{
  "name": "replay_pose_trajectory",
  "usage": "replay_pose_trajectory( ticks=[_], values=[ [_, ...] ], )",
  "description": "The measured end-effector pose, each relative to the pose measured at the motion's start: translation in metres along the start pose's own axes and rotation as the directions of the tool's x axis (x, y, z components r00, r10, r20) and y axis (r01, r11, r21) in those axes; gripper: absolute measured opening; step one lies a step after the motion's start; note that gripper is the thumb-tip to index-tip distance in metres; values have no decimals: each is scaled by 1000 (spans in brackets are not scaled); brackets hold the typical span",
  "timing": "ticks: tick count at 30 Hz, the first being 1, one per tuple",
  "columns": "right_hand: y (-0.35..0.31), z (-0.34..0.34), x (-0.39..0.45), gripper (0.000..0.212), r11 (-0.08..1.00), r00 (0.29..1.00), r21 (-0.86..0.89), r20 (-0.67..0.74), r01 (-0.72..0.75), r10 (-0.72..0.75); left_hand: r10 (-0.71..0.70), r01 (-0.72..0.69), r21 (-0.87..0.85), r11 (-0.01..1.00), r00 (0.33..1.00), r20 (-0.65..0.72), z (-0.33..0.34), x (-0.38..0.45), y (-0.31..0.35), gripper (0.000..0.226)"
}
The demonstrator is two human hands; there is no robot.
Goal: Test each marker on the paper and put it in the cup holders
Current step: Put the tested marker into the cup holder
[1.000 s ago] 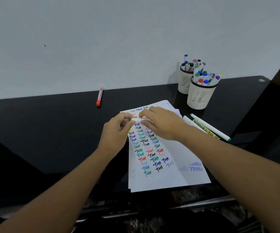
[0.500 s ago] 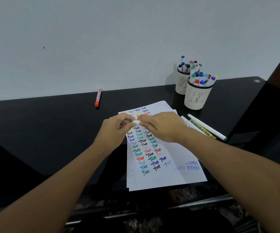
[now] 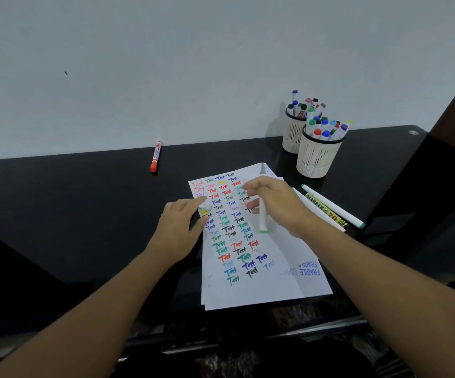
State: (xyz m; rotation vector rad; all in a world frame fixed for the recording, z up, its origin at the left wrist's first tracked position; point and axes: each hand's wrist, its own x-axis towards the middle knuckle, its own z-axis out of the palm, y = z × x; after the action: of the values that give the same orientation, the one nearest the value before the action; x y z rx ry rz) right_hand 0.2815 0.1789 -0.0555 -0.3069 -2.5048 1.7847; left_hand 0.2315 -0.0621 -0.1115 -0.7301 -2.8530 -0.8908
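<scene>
I see the white marker in my right hand, its fingers curled round the barrel; the marker stands steeply over the paper, green end down near the sheet and the other end pointing up toward the far edge. The motion blur keeps me from telling whether the low end touches the paper. My left hand rests at the paper's left edge and pinches a small pale cap between thumb and fingertips, well apart from the marker. The paper is a small stack of white sheets, the top one covered in rows of the word "Test" in red, green, blue, black and yellow, with blue "FRAGILE" print near its lower right corner. Just to the right of the paper lie more markers side by side on the black table, one with a yellow and black "MARKER" label and one white with a green tip. Beyond them, at the back right, stand two cream slotted cup holders, one behind the other and touching, both full of upright markers with caps of many colours. Far to the left, near the wall, a red marker lies alone on the table.
</scene>
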Motion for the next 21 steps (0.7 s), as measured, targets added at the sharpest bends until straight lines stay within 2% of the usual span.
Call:
replay_pose_trajectory(
  ticks=[2, 5, 8, 11, 12, 14, 16, 18, 21],
  values=[
    [4, -1, -3, 41, 994, 999, 106, 30, -12, 9, 50, -53, 92, 994, 998, 34, 2, -2, 1, 56],
    [11, 0, -9, 43, 996, 996, -43, 35, 81, -80, 45, -74, 197, 978, 988, 147, 2, -2, 2, 61],
    [20, 1, -12, 27, 977, 986, -134, -5, 166, -168, 14, -77, 255, 964, 971, 238, 0, 0, 4, 68],
    [26, -1, -17, 5, 978, 973, -24, -99, 207, -208, 7, -82, 280, 957, 965, 261, 0, 0, 6, 70],
    [28, -1, -19, 8, 978, 971, 14, -122, 208, -204, 6, -86, 289, 953, 964, 266, 0, 0, 6, 71],
    [35, -1, -23, 27, 983, 976, 60, -143, 172, -162, 3, -90, 306, 948, 962, 273, -1, 1, 7, 72],
    [41, 0, -26, 35, 990, 976, 63, -185, 127, -113, -2, -88, 315, 945, 961, 277, 0, 2, 7, 75],
    [44, 0, -26, 32, 994, 969, 59, -233, 95, -79, -6, -83, 316, 945, 963, 271, 1, 2, 7, 80],
    [42, -2, -26, 16, 994, 968, 48, -236, 96, -82, -10, -72, 305, 950, 966, 259, 2, 2, 4, 84]
  ],
)
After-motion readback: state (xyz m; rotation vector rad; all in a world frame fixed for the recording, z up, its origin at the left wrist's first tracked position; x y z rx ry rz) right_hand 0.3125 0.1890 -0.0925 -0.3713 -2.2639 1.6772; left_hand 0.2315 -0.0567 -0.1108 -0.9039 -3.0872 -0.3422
